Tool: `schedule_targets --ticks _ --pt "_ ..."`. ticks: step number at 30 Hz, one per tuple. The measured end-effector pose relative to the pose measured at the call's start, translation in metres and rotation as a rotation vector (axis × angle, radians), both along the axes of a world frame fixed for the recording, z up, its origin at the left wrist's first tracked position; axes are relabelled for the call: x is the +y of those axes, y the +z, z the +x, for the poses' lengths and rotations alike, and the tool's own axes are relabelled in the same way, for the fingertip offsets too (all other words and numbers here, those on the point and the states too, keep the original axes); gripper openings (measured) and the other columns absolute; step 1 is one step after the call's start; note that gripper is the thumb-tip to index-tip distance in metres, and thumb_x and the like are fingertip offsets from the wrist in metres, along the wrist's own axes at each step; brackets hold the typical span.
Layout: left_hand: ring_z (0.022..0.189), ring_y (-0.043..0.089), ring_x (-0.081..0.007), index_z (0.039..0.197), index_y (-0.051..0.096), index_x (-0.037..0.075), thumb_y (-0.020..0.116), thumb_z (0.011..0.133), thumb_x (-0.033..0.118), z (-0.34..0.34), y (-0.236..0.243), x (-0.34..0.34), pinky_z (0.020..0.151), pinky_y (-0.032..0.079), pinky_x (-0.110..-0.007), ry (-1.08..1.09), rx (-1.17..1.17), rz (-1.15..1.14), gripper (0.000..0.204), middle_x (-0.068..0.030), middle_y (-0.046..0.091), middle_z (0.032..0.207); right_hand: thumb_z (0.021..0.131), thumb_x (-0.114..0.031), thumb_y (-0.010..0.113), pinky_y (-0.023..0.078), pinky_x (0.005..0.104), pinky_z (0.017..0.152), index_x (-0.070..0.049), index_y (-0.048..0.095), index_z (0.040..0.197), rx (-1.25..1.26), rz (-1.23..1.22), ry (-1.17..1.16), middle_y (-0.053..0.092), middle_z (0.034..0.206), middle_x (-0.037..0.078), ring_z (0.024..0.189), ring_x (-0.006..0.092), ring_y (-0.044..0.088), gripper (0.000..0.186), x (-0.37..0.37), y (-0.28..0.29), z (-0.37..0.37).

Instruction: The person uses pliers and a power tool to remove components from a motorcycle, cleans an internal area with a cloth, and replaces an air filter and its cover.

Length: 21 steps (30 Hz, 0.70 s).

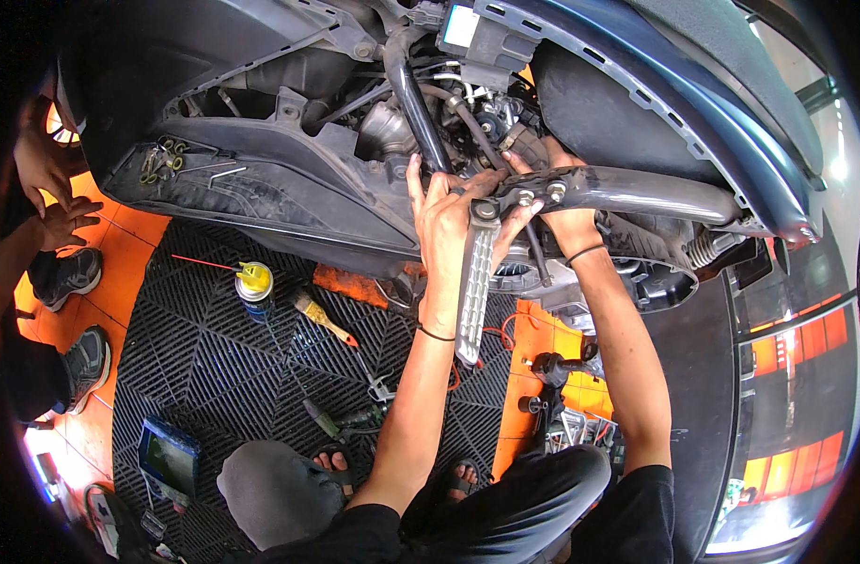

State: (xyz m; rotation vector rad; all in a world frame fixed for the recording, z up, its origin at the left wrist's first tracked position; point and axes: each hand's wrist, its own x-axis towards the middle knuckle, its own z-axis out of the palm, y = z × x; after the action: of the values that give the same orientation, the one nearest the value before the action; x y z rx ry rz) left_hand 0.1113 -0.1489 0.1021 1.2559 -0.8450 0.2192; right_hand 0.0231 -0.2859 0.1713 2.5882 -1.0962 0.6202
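- Reaching into the opened side of a scooter, both hands work among its exposed parts, near the middle of the view.
- Left hand [441,224]: at the lower end of the bent black tube [414,99], behind the silver ridged footrest [475,291]. Its thumb stands apart from the fingers, close to the bolts [527,198]; whether this grip pinches anything, I cannot tell.
- Right hand [569,226]: passes behind the thick black tube [651,191], its fingertips partly hidden among the parts beyond, so the state of its grip cannot be told.
- The footrest hangs slantwise from the bracket where the thick tube ends, in front of the left wrist.
- Above the hands, a thin dark hose [474,125] runs down beside the bent tube; metal engine parts [386,130] lie to the left.
- A few small tools [226,172] and a bunch of keys [156,162] rest on the black plastic footboard [280,202].
- On the ribbed black mat [209,362] stands a spray can [254,291] with a yellow top and a red straw; a paintbrush [322,318] lies just beside it.
- At the left edge, another person's hands [68,222] show above dark shoes [87,369] on orange tiles.
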Motion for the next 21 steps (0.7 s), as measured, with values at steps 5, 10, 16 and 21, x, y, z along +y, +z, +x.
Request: schedule_targets --ticks 5,10,16,21 --pt "0.08 0.06 -0.0211 0.099 0.076 0.009 0.083 0.068 0.039 -0.001 0.0 0.0 0.116 0.022 -0.053 0.01 0.001 0.023 0.043 -0.006 0.068 0.073 0.08 -0.056 0.071 0.052 0.0479 0.073 0.001 0.065 0.101 -0.023 0.009 0.051 0.067 0.082 0.027 0.082 0.042 0.068 0.061 0.002 0.001 0.002" --pt "0.082 0.061 -0.0214 0.099 0.076 0.008 0.083 0.07 0.038 -0.001 0.002 -0.003 0.116 0.022 -0.052 0.005 -0.005 0.008 0.042 -0.0067 0.07 0.076 0.08 -0.056 0.071 0.052 0.0478 0.073 0.002 0.064 0.094 -0.051 0.058 0.143 0.067 0.082 0.026 0.082 0.0426 0.067 0.06 0.002 0.008 0.001" --pt "0.091 0.061 -0.0206 0.099 0.076 0.008 0.082 0.071 0.041 0.008 -0.002 -0.006 0.117 0.019 -0.053 0.009 -0.045 -0.02 0.043 -0.0071 0.071 0.085 0.083 -0.061 0.066 0.052 0.0458 0.082 0.0 0.068 0.101 -0.101 0.062 0.064 0.067 0.089 0.026 0.089 0.0429 0.066 0.063 -0.003 0.001 0.013" --pt "0.094 0.059 -0.0229 0.093 0.076 0.006 0.08 0.071 0.044 0.009 -0.008 0.003 0.117 0.017 -0.056 -0.048 0.031 -0.102 0.044 -0.0027 0.074 0.096 0.079 -0.049 0.074 0.053 0.044 0.078 0.002 0.067 0.099 -0.012 0.074 0.238 0.068 0.091 0.026 0.089 0.0404 0.068 0.055 -0.004 0.001 0.008"
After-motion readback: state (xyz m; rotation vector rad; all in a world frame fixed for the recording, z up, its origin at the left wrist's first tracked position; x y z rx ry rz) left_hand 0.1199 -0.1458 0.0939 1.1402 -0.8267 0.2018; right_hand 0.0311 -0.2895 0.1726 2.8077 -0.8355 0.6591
